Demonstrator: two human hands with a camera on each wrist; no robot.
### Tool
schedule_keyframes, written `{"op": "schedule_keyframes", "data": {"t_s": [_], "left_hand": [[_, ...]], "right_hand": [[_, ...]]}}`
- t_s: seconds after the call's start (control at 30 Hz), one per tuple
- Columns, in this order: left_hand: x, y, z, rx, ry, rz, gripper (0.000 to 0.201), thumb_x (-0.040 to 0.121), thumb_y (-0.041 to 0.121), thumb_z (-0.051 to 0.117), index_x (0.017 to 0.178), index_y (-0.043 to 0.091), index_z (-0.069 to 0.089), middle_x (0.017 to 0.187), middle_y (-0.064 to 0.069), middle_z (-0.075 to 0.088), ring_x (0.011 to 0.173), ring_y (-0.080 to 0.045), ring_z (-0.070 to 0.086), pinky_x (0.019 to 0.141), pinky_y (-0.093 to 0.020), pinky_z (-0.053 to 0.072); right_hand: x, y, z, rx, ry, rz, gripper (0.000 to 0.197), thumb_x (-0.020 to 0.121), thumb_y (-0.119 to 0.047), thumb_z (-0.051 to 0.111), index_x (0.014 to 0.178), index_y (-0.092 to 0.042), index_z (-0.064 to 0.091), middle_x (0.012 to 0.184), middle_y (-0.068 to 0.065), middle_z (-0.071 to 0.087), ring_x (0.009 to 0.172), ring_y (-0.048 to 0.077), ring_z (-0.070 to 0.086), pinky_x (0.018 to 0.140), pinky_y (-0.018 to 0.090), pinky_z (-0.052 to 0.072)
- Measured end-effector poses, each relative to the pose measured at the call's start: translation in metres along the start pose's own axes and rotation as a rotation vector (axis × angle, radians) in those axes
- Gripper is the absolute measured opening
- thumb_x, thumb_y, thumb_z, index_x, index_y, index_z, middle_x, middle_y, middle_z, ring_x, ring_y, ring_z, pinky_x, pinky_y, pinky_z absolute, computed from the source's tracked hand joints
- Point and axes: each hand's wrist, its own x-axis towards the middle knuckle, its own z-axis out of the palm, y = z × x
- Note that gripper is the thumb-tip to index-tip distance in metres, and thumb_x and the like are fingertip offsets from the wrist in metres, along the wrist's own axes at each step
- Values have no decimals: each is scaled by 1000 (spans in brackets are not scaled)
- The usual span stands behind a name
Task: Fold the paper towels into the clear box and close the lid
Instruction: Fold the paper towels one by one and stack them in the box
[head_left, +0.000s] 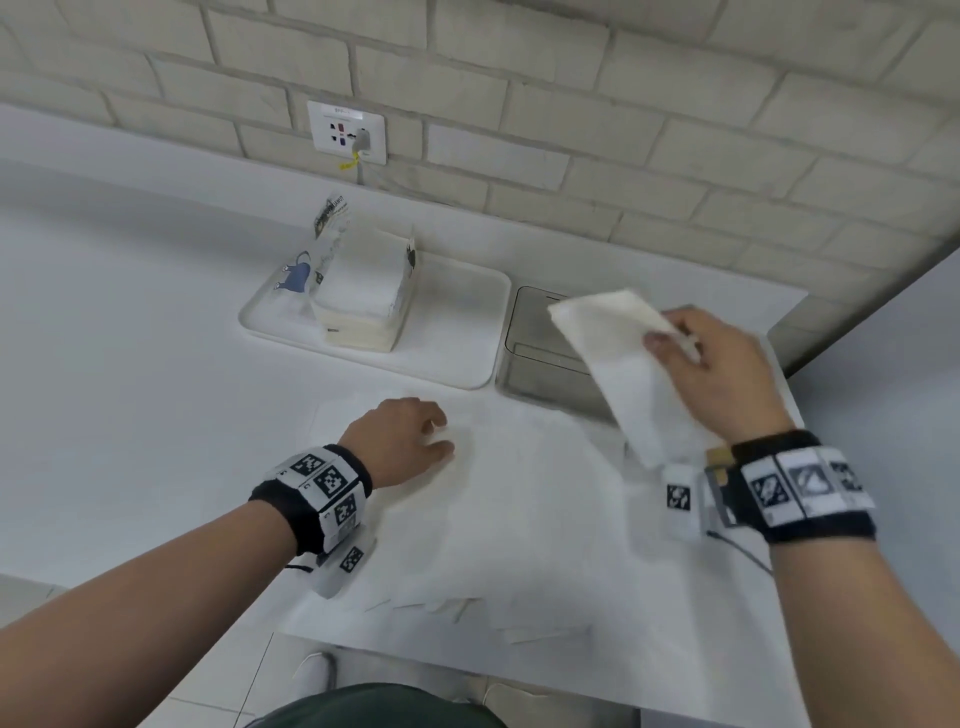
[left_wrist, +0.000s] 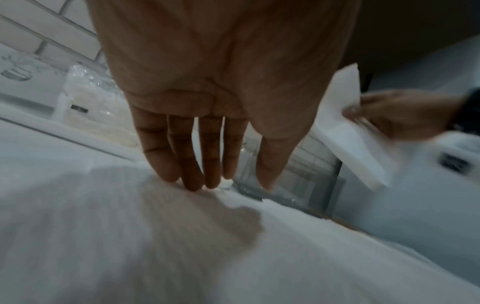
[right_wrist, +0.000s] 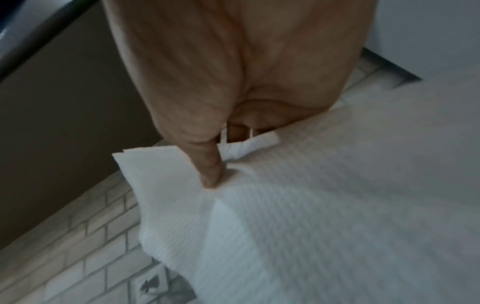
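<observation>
My right hand (head_left: 691, 353) pinches a folded white paper towel (head_left: 618, 364) between thumb and fingers and holds it tilted in the air over the clear box (head_left: 535, 358). In the right wrist view the thumb (right_wrist: 210, 170) presses into that folded towel (right_wrist: 285, 226). The box stands open at the right of the tray; its lid is not in sight. My left hand (head_left: 415, 441) rests with straight fingers (left_wrist: 192, 164) on flat paper towels (head_left: 493, 519) spread on the counter near me. The folded towel (left_wrist: 350, 131) and my right hand (left_wrist: 400, 113) show at the left wrist view's right side.
A white tray (head_left: 457, 338) behind the spread towels carries an opened pack of paper towels (head_left: 358, 291). A brick wall with a socket (head_left: 345, 132) runs behind. The counter's near edge (head_left: 467, 660) lies just below the spread towels.
</observation>
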Motion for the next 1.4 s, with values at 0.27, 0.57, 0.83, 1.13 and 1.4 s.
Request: {"op": "schedule_keyframes", "data": {"t_s": [0.27,0.57,0.83,1.13,1.4], "left_hand": [[10,9,21,181,-86,-65,56,88,50,69,136,24,57,130,3,50,122,-20,51,93,-37,53],[20,9,26,123,-115,-62,61,85,42,70,141,26,52,131,3,47,122,-20,49,91,-32,52],[18,11,16,-70,-11,-86,16,87,30,66,93,29,51,95,12,56,88,-16,56,71,-28,46],[-13,28,-33,-357,174,266,17,91,19,75,104,30,70,77,5,63,74,-10,60,74,-22,52],[-27,50,-59,-692,80,374,28,89,19,81,113,28,71,106,5,75,96,-15,72,86,-27,58]], "right_hand": [[126,3,11,-145,-260,-90,28,100,-14,53,126,-12,64,124,5,65,110,19,57,79,21,32],[171,18,71,-486,-779,-100,23,93,-18,65,114,-9,69,107,8,68,90,20,57,74,27,40],[183,25,73,-463,-813,18,46,89,-19,73,134,-19,64,127,-2,68,117,16,60,98,24,42],[53,-28,29,361,-427,-113,42,84,-40,78,124,-32,68,117,-16,70,103,1,68,91,20,52],[-39,-40,69,609,-188,-21,7,90,-27,75,95,-23,73,89,-5,75,70,14,66,63,33,51]]}}
